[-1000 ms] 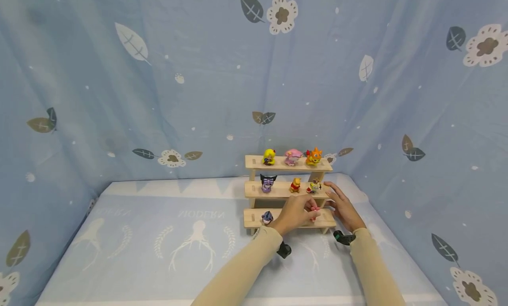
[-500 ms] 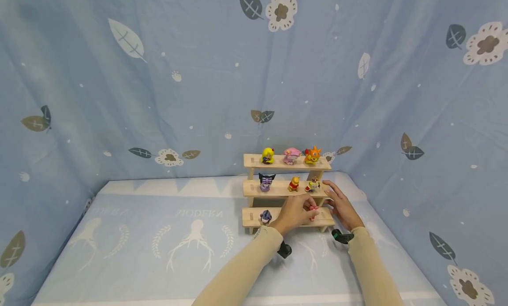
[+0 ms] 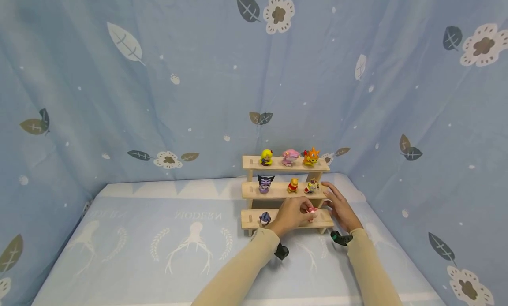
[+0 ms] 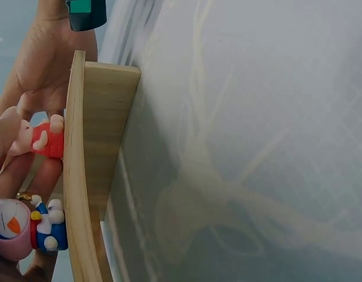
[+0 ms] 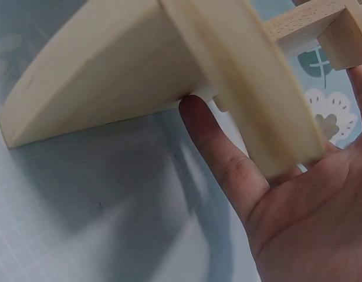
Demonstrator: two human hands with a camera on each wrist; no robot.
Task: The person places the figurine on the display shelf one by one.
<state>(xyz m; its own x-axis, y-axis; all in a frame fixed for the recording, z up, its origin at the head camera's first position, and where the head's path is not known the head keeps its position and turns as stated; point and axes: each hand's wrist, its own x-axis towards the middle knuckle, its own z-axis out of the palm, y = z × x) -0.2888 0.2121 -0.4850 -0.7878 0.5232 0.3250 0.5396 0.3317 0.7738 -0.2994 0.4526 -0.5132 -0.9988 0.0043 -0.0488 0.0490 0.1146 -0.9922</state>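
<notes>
My left hand (image 3: 291, 214) is over the bottom board of a three-tier wooden display stand (image 3: 254, 164). Its thumb and fingers pinch a small pink pig-like figurine (image 4: 46, 138) in red, whose base is right at the board. Beside it in the left wrist view is a blue figurine (image 4: 50, 226) with a pink hood, hidden behind the hand in the head view. My right hand (image 3: 344, 211) rests against the stand's right end, fingers spread. Its thumb (image 5: 216, 147) reaches beneath a board, and its upper finger touches the middle board's end.
On the top board sit yellow-haired, pink and orange figurines (image 3: 311, 157). The middle board bears a purple one with black ears (image 3: 264, 184), a yellow bear in red (image 3: 293, 186) and a crowned one (image 3: 311, 186). A blue-grey figurine (image 3: 264, 218) sits bottom left. A patterned curtain (image 3: 198, 76) hangs behind.
The pinched figurine seems slightly turned, with more of its pale front and pink top showing. Both hands stay about where they were; the head view has shifted a little.
</notes>
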